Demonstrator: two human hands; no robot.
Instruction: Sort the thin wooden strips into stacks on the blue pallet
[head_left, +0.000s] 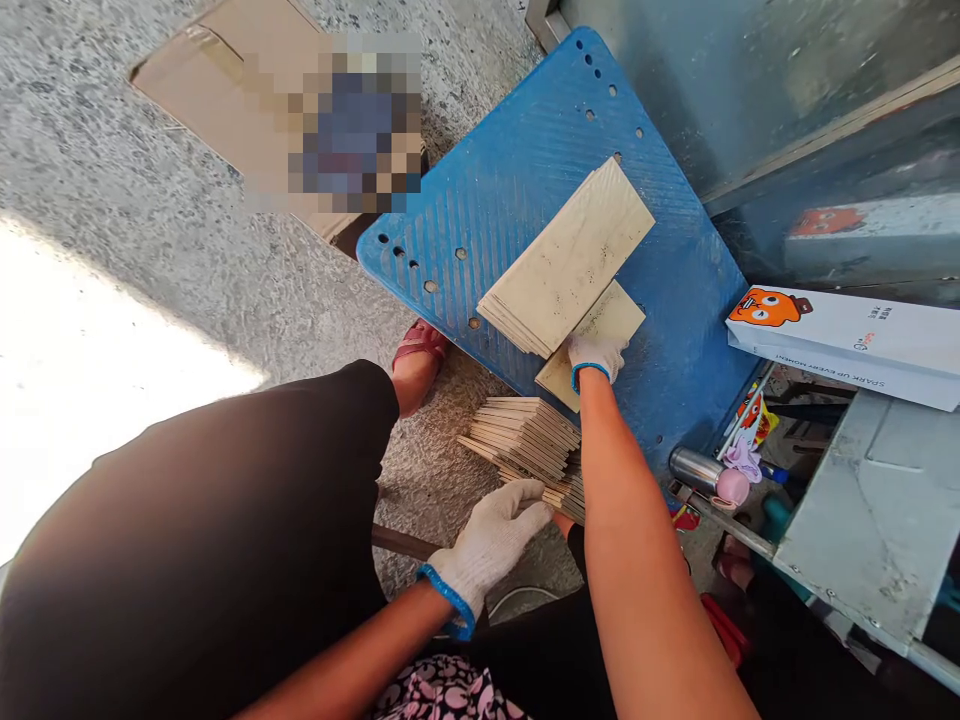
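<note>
Boards (568, 258), thin cream rectangles, stacked on a ribbed blue plastic surface (510, 190). White-gloved right hand (598, 357)'s on one, can't tell its grip; white-gloved left hand (495, 535)'s loosely parted nearby. White cartoon-printed box (855, 335): contents hidden.

Cardboard box (210, 105) partly blurred, lower board stack (521, 437) partly behind right forearm (630, 490), white carton (847, 350) cut by right edge, smallest print (883, 313) illegible

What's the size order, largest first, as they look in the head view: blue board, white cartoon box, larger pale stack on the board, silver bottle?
1. Blue board
2. White cartoon box and larger pale stack: too alike to rank
3. Silver bottle
</note>
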